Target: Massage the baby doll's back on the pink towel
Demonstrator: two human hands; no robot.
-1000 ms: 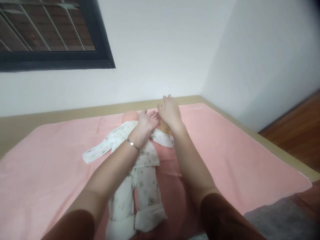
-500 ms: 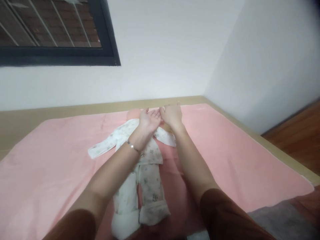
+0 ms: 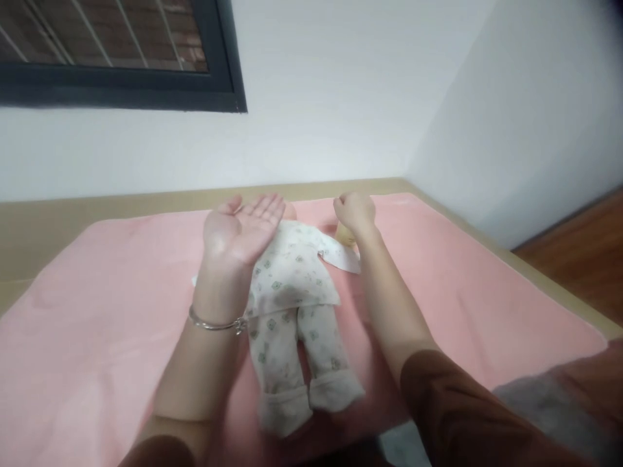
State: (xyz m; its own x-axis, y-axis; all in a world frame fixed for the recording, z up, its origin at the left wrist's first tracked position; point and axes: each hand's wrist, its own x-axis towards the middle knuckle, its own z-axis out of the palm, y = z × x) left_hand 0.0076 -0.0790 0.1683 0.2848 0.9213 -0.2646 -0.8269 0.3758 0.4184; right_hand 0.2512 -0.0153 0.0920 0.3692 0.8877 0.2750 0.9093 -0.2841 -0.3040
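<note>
My left hand [image 3: 243, 230] is held palm up, open and empty, with a silver bracelet at the wrist. Below and beside it lies a doll-like figure in a white patterned baby top [image 3: 292, 266] and matching trousers [image 3: 280, 344] with turned-up cuffs. Its rounded, skin-toned head [image 3: 291, 211] shows only partly past my left fingers. My right hand [image 3: 357, 211] is curled closed, back towards me; what its fingers hold, if anything, is hidden. Just under it a yellowish container [image 3: 344, 235] shows beside the right sleeve [image 3: 341, 255]. The left sleeve is mostly behind my left arm.
A pink sheet [image 3: 97, 324] covers the bed surface, with a pale wooden edge [image 3: 331, 189] along the wall. A dark-framed window [image 3: 221, 58] is at upper left. Grey cloth [image 3: 549, 408] lies at lower right, near the reddish wooden floor [image 3: 574, 227].
My left hand has moved left, away from my right hand, with its palm turned up more fully. My right hand stays above the yellowish container, more curled. The camera view has shifted slightly.
</note>
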